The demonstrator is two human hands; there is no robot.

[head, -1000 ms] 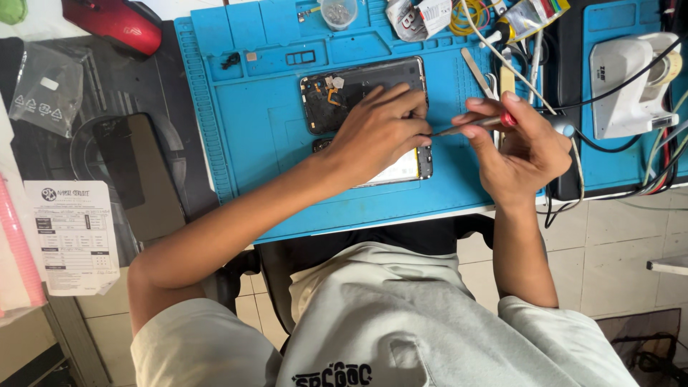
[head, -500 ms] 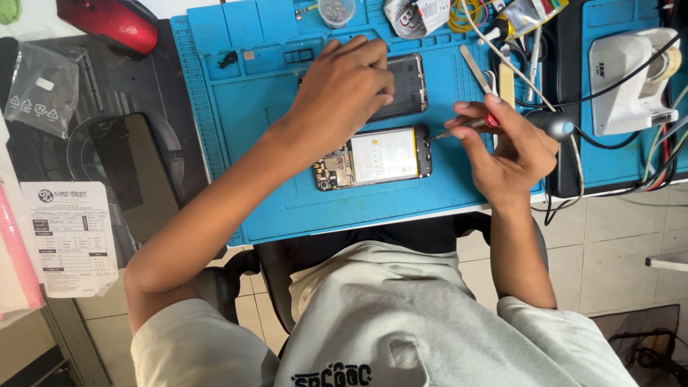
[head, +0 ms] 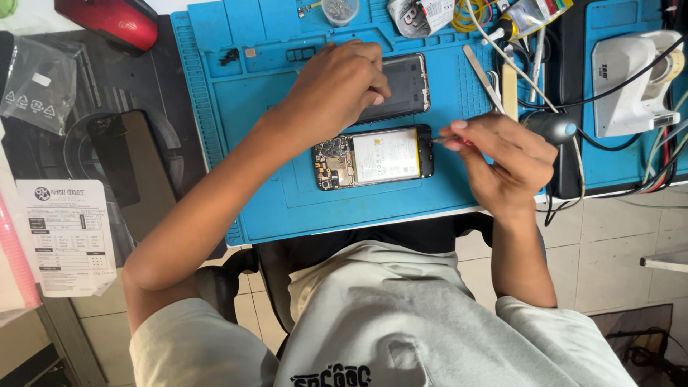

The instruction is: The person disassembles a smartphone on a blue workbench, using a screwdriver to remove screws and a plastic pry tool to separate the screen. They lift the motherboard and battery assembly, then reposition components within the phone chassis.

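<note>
On the bench, a blue work mat [head: 272,193] carries an opened phone [head: 374,157] at centre, battery and board exposed: light, stiff, fragile; judged best held by its edges. Just beyond lies its dark back cover [head: 405,86], under the left hand [head: 337,89], fingers pressed flat on it. Right hand [head: 502,161] pinches a slim tool [head: 438,139] at the phone's right end.

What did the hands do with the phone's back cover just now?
The left hand lifted the dark back cover off the opened phone and set it farther up the blue mat. The right hand kept its small tool at the phone's right end.
</note>
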